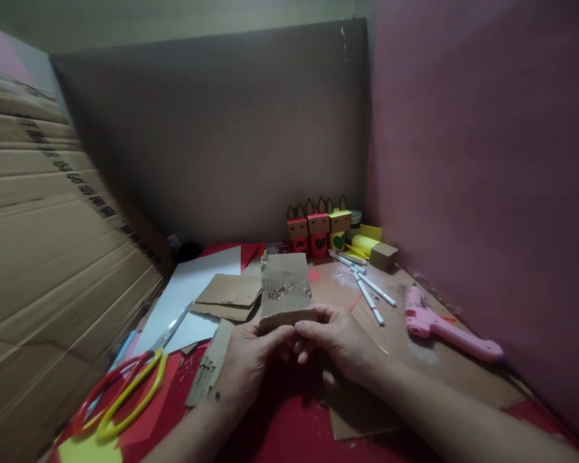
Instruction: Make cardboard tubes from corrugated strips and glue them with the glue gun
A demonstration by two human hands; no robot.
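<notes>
Two bare hands, left [251,344] and right [335,337]: both closed, thumb tips side by side, fingers curled beneath. Between them we list one grey-brown, squarish piece of corrugated cardboard [284,280], its facing torn. Step in hand, as we judge it: steadying and shaping its near edge. The next move, in our view, calls for even thumb pressure, sparing the torn ribs.

Around the held piece, we count:
- Large brown cardboard sheet [53,244], black-printed: far to its left.
- White rectangular paper sheet [178,299]: left.
- Long steel scissors [158,354], red and yellow handles: left and nearer.
- Pink plastic glue gun [434,325]: right, well apart.
- Grey corrugated cardboard strip [210,366]: near left, beside the left hand; in the way, we judge, should that hand lower.
- Three small red and yellow figures [319,225], pointed brown ears: beyond, slightly right.
- Slim white markers [368,299]: right, loosely strewn.
</notes>
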